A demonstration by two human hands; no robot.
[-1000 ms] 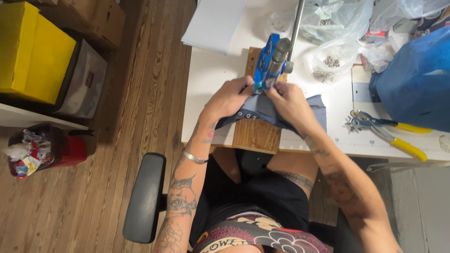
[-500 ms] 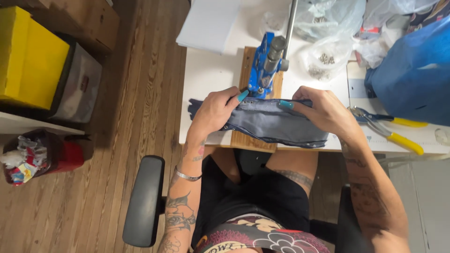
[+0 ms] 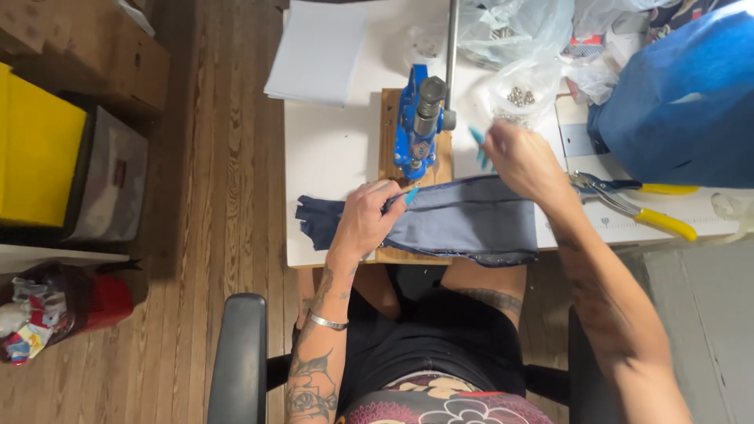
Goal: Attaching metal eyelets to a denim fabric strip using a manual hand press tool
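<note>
A long grey-blue fabric strip lies across the front of the white table, with a darker end hanging out to the left. My left hand holds the strip down near its left part, fingers curled on it. My right hand is lifted off the cloth, just right of the blue hand press, with nothing seen in its fingers. The press stands on a wooden board behind the fabric. A clear bag of small metal pieces lies just beyond my right hand.
Yellow-handled pliers lie at the right. A blue bundle of cloth fills the far right, a stack of white paper the far left. Yellow bin and boxes sit on the wooden floor to the left. A chair armrest is below.
My right hand let go of the fabric's right end and rose toward the press and the bag. The strip now lies flatter; my left hand shifted slightly right on it.
</note>
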